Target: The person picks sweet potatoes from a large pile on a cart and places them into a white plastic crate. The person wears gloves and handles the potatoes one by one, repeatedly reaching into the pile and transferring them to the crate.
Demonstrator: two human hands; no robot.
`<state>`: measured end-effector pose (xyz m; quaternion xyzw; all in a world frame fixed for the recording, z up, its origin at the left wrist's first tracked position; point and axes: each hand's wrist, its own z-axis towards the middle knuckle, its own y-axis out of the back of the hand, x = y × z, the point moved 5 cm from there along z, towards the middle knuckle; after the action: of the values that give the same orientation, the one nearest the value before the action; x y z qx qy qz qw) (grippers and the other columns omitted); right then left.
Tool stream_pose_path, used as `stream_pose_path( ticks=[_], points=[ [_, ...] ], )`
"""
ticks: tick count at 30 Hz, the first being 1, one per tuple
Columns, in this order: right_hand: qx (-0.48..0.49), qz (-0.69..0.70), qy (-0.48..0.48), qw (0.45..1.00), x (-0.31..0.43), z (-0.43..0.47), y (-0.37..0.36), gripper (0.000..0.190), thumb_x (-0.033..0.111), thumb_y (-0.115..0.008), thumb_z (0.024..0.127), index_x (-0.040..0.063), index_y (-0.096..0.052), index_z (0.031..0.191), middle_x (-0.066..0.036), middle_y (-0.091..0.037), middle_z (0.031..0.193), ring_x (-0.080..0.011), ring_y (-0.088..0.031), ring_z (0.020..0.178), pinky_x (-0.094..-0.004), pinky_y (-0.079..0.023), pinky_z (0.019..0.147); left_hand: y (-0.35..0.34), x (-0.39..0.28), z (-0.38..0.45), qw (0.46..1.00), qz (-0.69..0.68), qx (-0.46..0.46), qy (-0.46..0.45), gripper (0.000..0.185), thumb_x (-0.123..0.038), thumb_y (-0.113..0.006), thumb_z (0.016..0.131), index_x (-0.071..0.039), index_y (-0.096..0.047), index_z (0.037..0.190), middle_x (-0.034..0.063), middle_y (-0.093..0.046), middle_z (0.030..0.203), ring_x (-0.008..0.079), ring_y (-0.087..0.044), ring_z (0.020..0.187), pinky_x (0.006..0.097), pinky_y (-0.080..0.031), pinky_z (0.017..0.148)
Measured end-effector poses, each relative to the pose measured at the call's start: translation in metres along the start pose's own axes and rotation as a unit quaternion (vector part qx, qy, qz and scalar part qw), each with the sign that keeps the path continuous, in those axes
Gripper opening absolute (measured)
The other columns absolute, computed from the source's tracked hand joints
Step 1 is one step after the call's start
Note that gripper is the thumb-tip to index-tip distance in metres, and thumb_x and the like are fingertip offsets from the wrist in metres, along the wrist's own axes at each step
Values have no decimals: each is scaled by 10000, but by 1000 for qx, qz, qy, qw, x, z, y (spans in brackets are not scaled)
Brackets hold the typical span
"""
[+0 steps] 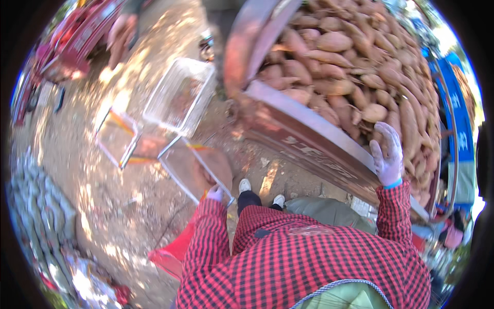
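My right hand (pixel 389 154), in a pale glove, is over a heap of sweet potatoes (pixel 335 41) with its fingers apart and nothing in it. Its wrist is above the metal side wall (pixel 312 129) of the cart bed that holds the heap. Lower down, my gloved left hand (pixel 215 193) is curled at the near edge of a see-through bag (pixel 195 164) spread on a thin metal frame (pixel 179 183). Its fingertips are partly hidden. Brownish shapes show through the bag, too blurred to name. A second framed bag (pixel 115 135) adjoins it on the left.
A white plastic crate (pixel 179 96) stands beyond the frames on the dirt ground (pixel 96 193). Red sheeting (pixel 173 251) is by my left arm, and grey-green stacked material (pixel 40 212) at far left. Another person's hand (pixel 121 36) shows at upper left. A grey-green sack (pixel 328 212) lies by my feet.
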<state>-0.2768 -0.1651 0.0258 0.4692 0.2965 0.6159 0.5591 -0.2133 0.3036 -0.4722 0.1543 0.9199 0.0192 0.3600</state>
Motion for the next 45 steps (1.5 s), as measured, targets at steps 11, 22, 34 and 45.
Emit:
stream_pose_path(
  ticks=[11,22,34,45],
  points=[
    [-16,-121,-416,901,-107,-87,45,858,269,-800,754,76,-341,1453,-235,-358,1453,-385,-460,1286,-444,-402,1069,-27,-138,-135,966,-176,100,-161,172,-135,-629,954,-23,-624,1083,49,-664,871,105,-596,672,243,-494,590],
    [-242,338,-424,805,-211,-91,10,603,193,-778,813,24,-511,1327,-151,-658,1106,-273,-630,1027,-353,-494,919,-209,-373,-297,858,-27,378,-346,336,-203,-598,977,13,-571,1233,131,-674,1044,193,-675,891,319,-570,784],
    [-235,211,-159,936,-58,-67,25,736,110,-737,827,62,-361,1459,-190,-451,1373,-319,-471,1270,-391,-347,1100,-385,-439,-313,831,-253,484,-99,726,-400,-773,826,-67,-424,1370,175,-608,1147,311,-610,1035,481,-512,912],
    [118,-77,-396,907,-133,-36,13,972,393,-768,768,123,-231,1532,-208,-453,1402,-419,-462,1277,-458,-405,1068,-318,-438,-292,751,-297,577,-124,581,-301,-778,756,11,-553,1192,185,-641,1125,338,-637,1039,491,-516,969]
  ],
)
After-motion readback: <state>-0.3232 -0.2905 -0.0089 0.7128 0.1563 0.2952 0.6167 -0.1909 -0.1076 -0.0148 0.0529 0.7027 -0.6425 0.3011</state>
